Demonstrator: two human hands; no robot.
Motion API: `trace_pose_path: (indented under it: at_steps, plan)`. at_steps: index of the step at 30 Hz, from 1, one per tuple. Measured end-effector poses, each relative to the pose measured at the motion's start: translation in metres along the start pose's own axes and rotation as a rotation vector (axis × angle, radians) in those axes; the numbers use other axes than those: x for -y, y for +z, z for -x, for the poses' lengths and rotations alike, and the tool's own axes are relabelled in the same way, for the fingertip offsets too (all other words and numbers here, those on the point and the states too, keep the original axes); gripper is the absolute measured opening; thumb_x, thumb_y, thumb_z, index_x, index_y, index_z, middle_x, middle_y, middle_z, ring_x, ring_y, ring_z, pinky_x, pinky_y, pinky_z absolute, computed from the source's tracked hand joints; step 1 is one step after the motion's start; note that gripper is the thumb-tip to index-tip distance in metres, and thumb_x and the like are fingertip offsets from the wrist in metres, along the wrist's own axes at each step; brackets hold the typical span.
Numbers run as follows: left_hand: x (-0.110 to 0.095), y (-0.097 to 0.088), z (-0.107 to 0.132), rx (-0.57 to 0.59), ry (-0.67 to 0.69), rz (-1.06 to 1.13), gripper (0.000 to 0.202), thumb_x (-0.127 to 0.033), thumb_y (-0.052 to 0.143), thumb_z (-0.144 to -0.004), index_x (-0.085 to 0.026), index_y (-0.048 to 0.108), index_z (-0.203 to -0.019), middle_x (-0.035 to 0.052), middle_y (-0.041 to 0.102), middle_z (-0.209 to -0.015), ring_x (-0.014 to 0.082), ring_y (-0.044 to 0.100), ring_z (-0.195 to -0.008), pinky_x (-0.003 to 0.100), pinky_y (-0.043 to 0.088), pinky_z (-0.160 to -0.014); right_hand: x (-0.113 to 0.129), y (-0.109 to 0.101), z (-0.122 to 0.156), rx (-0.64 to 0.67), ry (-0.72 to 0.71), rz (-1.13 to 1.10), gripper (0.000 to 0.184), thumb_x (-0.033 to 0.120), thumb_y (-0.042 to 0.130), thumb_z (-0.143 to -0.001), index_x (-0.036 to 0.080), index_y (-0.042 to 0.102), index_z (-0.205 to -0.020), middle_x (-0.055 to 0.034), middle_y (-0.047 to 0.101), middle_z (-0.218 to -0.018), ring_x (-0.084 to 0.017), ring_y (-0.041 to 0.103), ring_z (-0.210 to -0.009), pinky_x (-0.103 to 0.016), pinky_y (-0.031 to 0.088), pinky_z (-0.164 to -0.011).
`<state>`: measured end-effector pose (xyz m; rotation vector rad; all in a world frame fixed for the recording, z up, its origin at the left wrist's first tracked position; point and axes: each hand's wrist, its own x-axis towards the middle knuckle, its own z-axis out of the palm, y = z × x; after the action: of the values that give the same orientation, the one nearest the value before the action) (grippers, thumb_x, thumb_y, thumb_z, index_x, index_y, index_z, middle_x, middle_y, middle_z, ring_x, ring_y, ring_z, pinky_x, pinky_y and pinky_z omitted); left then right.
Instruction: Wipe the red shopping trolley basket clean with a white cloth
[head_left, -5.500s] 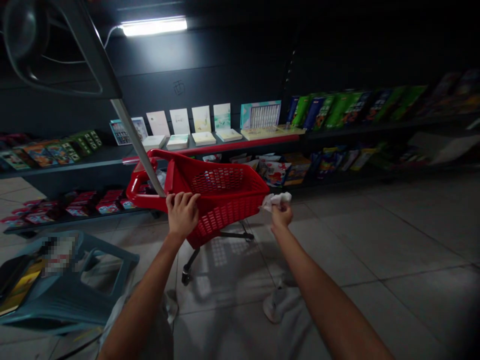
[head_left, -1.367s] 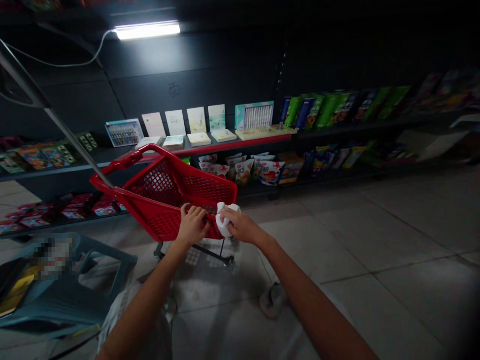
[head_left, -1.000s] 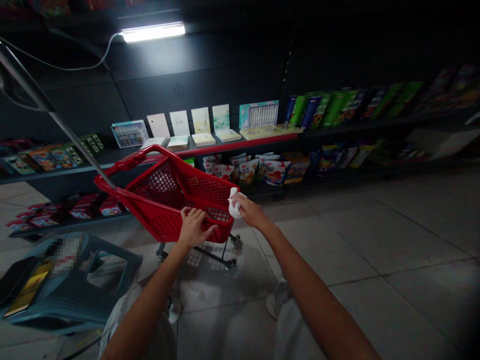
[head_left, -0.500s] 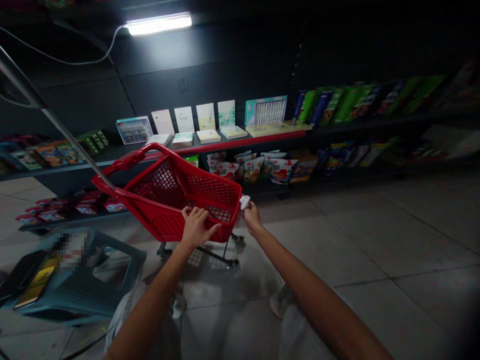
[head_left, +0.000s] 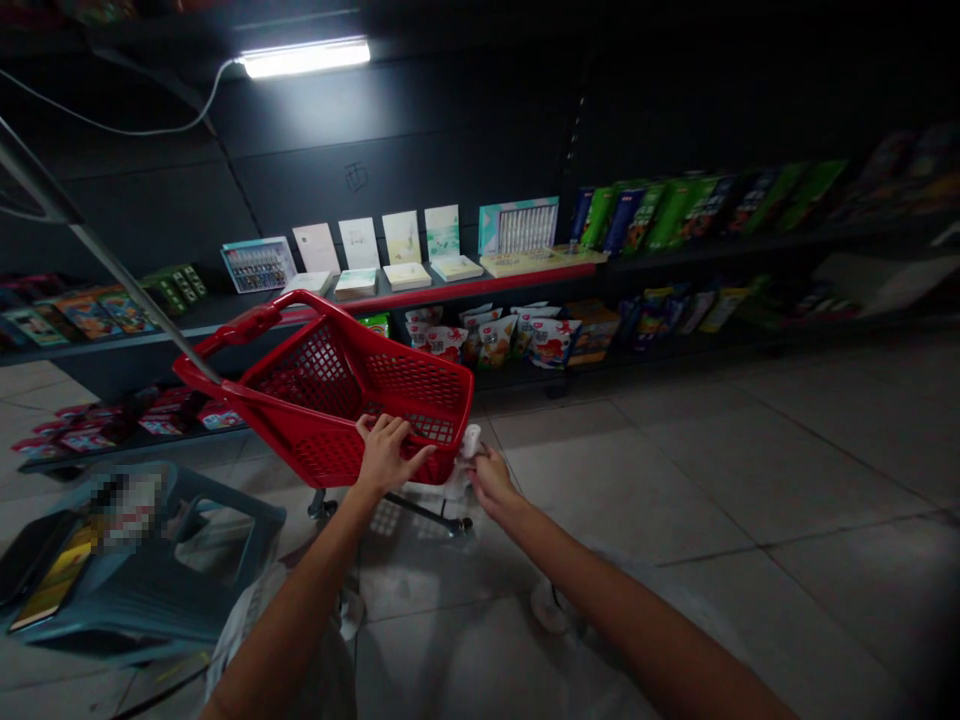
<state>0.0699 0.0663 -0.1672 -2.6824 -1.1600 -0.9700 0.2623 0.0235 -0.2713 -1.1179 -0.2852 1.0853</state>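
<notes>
A red plastic shopping cart [head_left: 345, 390] with perforated sides stands before me on dark casters. My left hand [head_left: 388, 458] rests on its near rim, fingers hooked over the edge and thumb stretched to the right. At the cart's right end, my right hand [head_left: 489, 475] is closed around a crumpled white cloth [head_left: 471, 440], which lies against the basket's outer corner. It could be a wipe or tissue; the part inside my fingers is hidden. No goods are visible in the cart.
A blue-grey plastic stool [head_left: 165, 590] at lower left carries a phone [head_left: 56, 580]. Behind the cart, a shelf [head_left: 420, 297] holds books, boxed sets and snack bags [head_left: 555, 340]. A metal pole [head_left: 127, 285] slants across the left. Tiled floor [head_left: 675, 470] extends right.
My right hand has moved down and slightly left with the white cloth, along the cart's end corner. The left hand keeps its place on the rim. The whole view has shifted slightly.
</notes>
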Motion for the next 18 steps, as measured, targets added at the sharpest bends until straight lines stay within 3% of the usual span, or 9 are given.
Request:
trace_pose_path:
  at_steps: [6, 9, 11, 13, 15, 18]
  plan:
    - [-0.006, -0.003, 0.002, 0.012, 0.012, 0.018, 0.030, -0.046, 0.062, -0.095, -0.023, 0.053, -0.079, 0.0029, 0.067, -0.084, 0.0247, 0.059, -0.096, 0.052, 0.027, -0.106, 0.058, 0.022, -0.052, -0.077, -0.163, -0.134, 0.028, 0.022, 0.062, -0.065, 0.021, 0.064, -0.092, -0.0006, 0.071, -0.085, -0.013, 0.066, -0.073, -0.024, 0.056, -0.069]
    - [-0.007, -0.005, 0.005, 0.021, 0.020, 0.027, 0.028, -0.045, 0.060, -0.097, -0.022, 0.054, -0.081, 0.0027, 0.068, -0.086, 0.0241, 0.059, -0.097, 0.052, 0.027, -0.107, 0.073, 0.027, -0.070, -0.136, -0.401, -0.054, 0.030, 0.034, 0.058, -0.074, 0.020, 0.065, -0.100, -0.0040, 0.072, -0.096, -0.014, 0.066, -0.083, -0.025, 0.055, -0.074]
    - [-0.007, -0.006, 0.007, 0.031, 0.021, 0.033, 0.026, -0.044, 0.059, -0.098, -0.023, 0.056, -0.082, 0.0030, 0.069, -0.087, 0.0244, 0.059, -0.098, 0.052, 0.026, -0.108, 0.075, 0.028, -0.076, -0.170, -0.535, 0.090, 0.036, 0.041, 0.052, -0.079, 0.020, 0.065, -0.106, -0.0061, 0.072, -0.105, -0.015, 0.066, -0.091, -0.025, 0.055, -0.078]
    - [-0.007, -0.005, 0.009, 0.047, 0.020, 0.041, 0.024, -0.043, 0.057, -0.099, -0.023, 0.057, -0.084, 0.0034, 0.070, -0.089, 0.0249, 0.059, -0.099, 0.053, 0.025, -0.109, 0.070, 0.028, -0.079, -0.190, -0.570, 0.266, 0.040, 0.044, 0.048, -0.081, 0.020, 0.065, -0.109, -0.0070, 0.072, -0.108, -0.017, 0.066, -0.095, -0.025, 0.054, -0.077]
    - [-0.006, -0.005, 0.010, 0.061, 0.019, 0.050, 0.024, -0.043, 0.054, -0.100, -0.023, 0.057, -0.086, 0.0036, 0.070, -0.089, 0.0254, 0.059, -0.100, 0.054, 0.024, -0.110, 0.062, 0.026, -0.079, -0.173, -0.538, 0.390, 0.041, 0.044, 0.050, -0.080, 0.020, 0.065, -0.110, -0.0060, 0.073, -0.102, -0.018, 0.065, -0.090, -0.025, 0.052, -0.073]
    - [-0.005, -0.005, 0.010, 0.064, 0.016, 0.062, 0.024, -0.042, 0.053, -0.100, -0.024, 0.057, -0.087, 0.0036, 0.070, -0.089, 0.0252, 0.059, -0.100, 0.055, 0.023, -0.111, 0.051, 0.021, -0.076, -0.108, -0.449, 0.402, 0.038, 0.044, 0.058, -0.076, 0.022, 0.065, -0.106, -0.0028, 0.072, -0.089, -0.018, 0.063, -0.077, -0.025, 0.051, -0.066]
